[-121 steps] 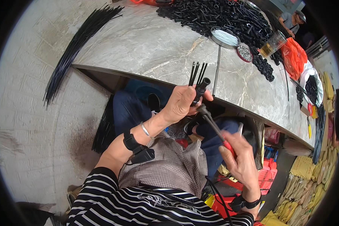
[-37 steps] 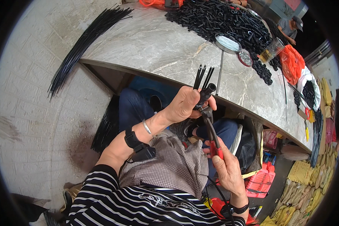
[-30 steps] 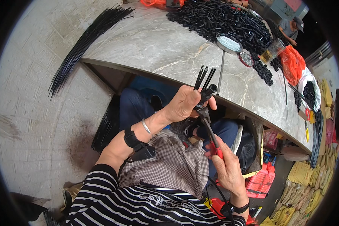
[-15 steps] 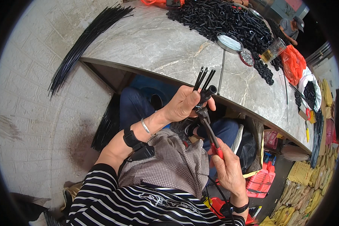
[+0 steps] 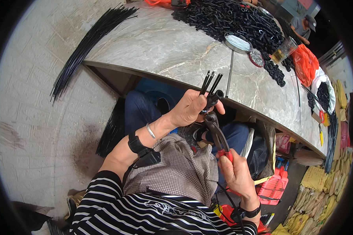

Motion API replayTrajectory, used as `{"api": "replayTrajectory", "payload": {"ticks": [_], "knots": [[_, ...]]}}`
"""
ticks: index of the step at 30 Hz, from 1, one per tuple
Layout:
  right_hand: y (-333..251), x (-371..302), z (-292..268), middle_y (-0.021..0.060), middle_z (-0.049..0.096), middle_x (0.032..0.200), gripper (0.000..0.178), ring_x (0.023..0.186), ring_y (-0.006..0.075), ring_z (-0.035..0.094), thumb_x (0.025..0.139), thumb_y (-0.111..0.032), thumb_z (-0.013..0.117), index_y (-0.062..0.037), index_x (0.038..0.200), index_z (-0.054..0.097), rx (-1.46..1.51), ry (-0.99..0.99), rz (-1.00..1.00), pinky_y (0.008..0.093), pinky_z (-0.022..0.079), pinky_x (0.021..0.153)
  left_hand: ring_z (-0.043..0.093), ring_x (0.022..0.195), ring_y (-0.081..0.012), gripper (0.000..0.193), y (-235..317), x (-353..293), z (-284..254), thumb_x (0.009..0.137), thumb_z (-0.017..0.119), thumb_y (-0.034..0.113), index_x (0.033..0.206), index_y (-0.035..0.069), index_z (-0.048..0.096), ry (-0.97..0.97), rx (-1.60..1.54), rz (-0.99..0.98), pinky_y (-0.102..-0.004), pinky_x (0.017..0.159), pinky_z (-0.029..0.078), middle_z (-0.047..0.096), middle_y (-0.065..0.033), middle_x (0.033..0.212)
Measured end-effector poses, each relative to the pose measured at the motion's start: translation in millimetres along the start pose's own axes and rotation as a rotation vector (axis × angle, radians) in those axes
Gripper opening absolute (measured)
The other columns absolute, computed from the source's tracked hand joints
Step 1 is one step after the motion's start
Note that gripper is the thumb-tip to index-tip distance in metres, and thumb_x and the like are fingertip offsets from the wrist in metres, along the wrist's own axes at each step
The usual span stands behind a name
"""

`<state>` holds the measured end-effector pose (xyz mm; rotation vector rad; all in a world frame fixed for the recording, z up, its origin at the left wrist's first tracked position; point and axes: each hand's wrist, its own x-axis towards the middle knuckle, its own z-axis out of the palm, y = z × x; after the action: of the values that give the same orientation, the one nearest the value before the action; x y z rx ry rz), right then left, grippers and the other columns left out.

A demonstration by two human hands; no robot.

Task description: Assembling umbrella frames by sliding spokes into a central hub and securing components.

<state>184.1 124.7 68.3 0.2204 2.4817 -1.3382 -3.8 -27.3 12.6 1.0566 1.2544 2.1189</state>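
Note:
My left hand [image 5: 187, 109] is closed round a black tubular plastic fitting [image 5: 213, 100], its round mouth tilted up and right. Thin black rods [image 5: 210, 81] rise out of the same grip, with their tips above my thumb. My right hand [image 5: 237, 172] is wrapped round the red handles of a pair of pincers [image 5: 217, 131]. Their dark metal head points up, just below the fitting, and the two handle arms stand slightly apart. My left fingers hide the underside of the fitting, so I cannot tell whether the jaws touch it.
The grey marbled table [image 5: 168, 51] carries a heap of black tubular parts [image 5: 231, 19], a round tin [image 5: 238, 42], a red dish of small metal pieces [image 5: 256, 59] and a cup [image 5: 284, 51]. A long rod bundle [image 5: 88, 47] overhangs its left end. Another person [image 5: 302, 28] is at the far right.
The pincers have dropped slightly away from the fitting, and their handle arms have spread apart. My left hand with the fitting and rods has barely moved.

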Motion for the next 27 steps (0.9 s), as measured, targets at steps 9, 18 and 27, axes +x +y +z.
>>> {"api": "replayTrajectory", "payload": {"ticks": [9, 18, 27], "knots": [[6, 17, -31, 0.0097, 0.056, 0.076, 0.028, 0.070, 0.0194, 0.058, 0.094, -0.021, 0.048, 0.0040, 0.105, 0.055, 0.172, 0.083, -0.035, 0.0294, 0.045, 0.062, 0.031, 0.040, -0.0040, 0.069, 3, 14, -11, 0.081, 0.043, 0.069, 0.097, 0.002, 0.046, 0.021, -0.092, -0.121, -0.0186, 0.038, 0.024, 0.037, 0.0031, 0.051], [65, 123, -85, 0.0230, 0.054, 0.097, 0.043, 0.089, 0.0381, 0.051, 0.078, -0.013, 0.062, 0.0090, 0.114, 0.052, -0.736, 0.754, -0.162, 0.0436, 0.043, 0.080, 0.038, 0.052, -0.0106, 0.055, 1, 20, -32, 0.083, 0.045, 0.065, 0.080, 0.010, 0.043, 0.057, -0.301, -0.066, -0.0250, 0.050, 0.034, 0.037, 0.0009, 0.060], [64, 206, -178, 0.0196, 0.061, 0.089, 0.022, 0.087, 0.0361, 0.059, 0.079, -0.012, 0.062, 0.0008, 0.098, 0.064, -0.467, 0.795, -0.282, 0.0416, 0.046, 0.078, 0.030, 0.042, -0.0070, 0.057, -15, 25, -35, 0.089, 0.036, 0.062, 0.081, 0.006, 0.045, 0.219, -0.248, -0.134, -0.0224, 0.040, 0.026, 0.036, 0.0005, 0.053]]}}
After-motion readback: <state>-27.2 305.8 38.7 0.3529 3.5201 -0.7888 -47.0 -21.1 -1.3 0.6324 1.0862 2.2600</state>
